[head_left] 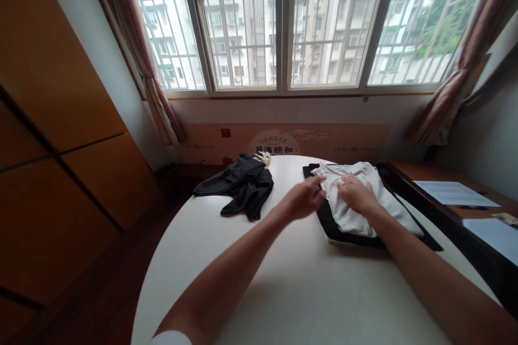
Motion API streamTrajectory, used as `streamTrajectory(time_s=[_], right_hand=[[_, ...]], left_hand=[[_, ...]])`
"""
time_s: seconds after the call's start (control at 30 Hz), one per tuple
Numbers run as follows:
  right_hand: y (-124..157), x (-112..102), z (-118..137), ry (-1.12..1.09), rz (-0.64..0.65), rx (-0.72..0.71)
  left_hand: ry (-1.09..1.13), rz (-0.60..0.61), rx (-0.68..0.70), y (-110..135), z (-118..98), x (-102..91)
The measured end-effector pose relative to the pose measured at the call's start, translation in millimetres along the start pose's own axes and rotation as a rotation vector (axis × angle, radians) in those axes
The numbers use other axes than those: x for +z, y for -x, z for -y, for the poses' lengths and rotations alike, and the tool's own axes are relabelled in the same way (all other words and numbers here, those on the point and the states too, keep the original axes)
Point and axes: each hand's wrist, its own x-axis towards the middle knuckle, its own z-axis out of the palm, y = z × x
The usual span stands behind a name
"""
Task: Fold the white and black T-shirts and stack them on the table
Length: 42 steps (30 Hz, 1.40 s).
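Note:
A white garment (356, 221) lies folded, with some wrinkles, on top of folded black clothing (352, 239) at the right of the round white table. My right hand (356, 194) rests on the white garment with its fingers stretched out flat. At the garment's left edge is my left hand (304, 198), slightly blurred, its thumb and fingers apart; whether the fingertips touch the cloth is hard to make out. Another black garment (246, 183) lies loosely bunched at the table's far left, with a yellow and white item (263, 158) at its far end.
The white table (291, 291) has a curved edge. To the right, a dark wooden desk (429, 172) bears paper sheets (456, 193) and a pen. Behind stands a printed cardboard panel (315, 143) below barred windows. Wooden cabinets (52, 199) line the left side.

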Motion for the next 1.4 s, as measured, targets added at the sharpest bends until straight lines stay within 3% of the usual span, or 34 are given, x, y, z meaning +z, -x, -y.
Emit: streamTrajectory(time_s=[0.1,0.2,0.3,0.37,0.47,0.6,0.83,1.0,1.13,1.27,1.33,1.4], right_hand=[[1.1,-1.0,0.8,-0.002,-0.026,0.02],[2.1,-4.4,2.9,0.011,-0.024,0.0],[3.2,-6.5,4.4,0.017,-0.013,-0.023],[3.8,-6.6,4.8,0.015,-0.019,-0.024],[4.3,-6.3,4.9,0.006,-0.028,-0.017],[5.0,-6.9,5.8,0.005,-0.023,-0.022],[6.8,-9.4,7.2,0.004,-0.027,-0.011],[7.2,-10.9,5.0,-0.009,-0.034,-0.023],[6.2,-14.6,12.8,-0.113,-0.097,-0.015],[11.5,-25.2,43.3,-0.53,-0.159,-0.109],[19.1,-32.6,63.5,-0.895,-0.018,-0.135],[28.6,-40.2,81.1,-1.273,0.254,-0.081]], left_hand=[[-0.167,-0.284,-0.282,0.0,45.9,-60.4],[-0.458,-0.335,-0.624,20.9,96.5,-102.8],[-0.602,-0.222,-0.855,46.3,137.7,-116.0],[-0.585,-0.148,-0.887,58.1,154.6,-114.7],[-0.541,-0.106,-0.9,65.5,163.6,-111.3],[-0.589,-0.127,-0.894,62.5,158.0,-108.7],[-0.55,-0.033,-0.762,45.4,135.9,-97.9],[-0.509,-0.137,-0.711,35.8,116.0,-123.9],[-0.359,-0.222,-0.497,24.7,88.2,-135.0],[-0.229,-0.189,-0.283,11.9,42.6,-109.1],[-0.161,-0.113,-0.23,8.6,17.8,-88.7],[-0.072,-0.009,-0.177,8.8,-4.8,-70.2]])
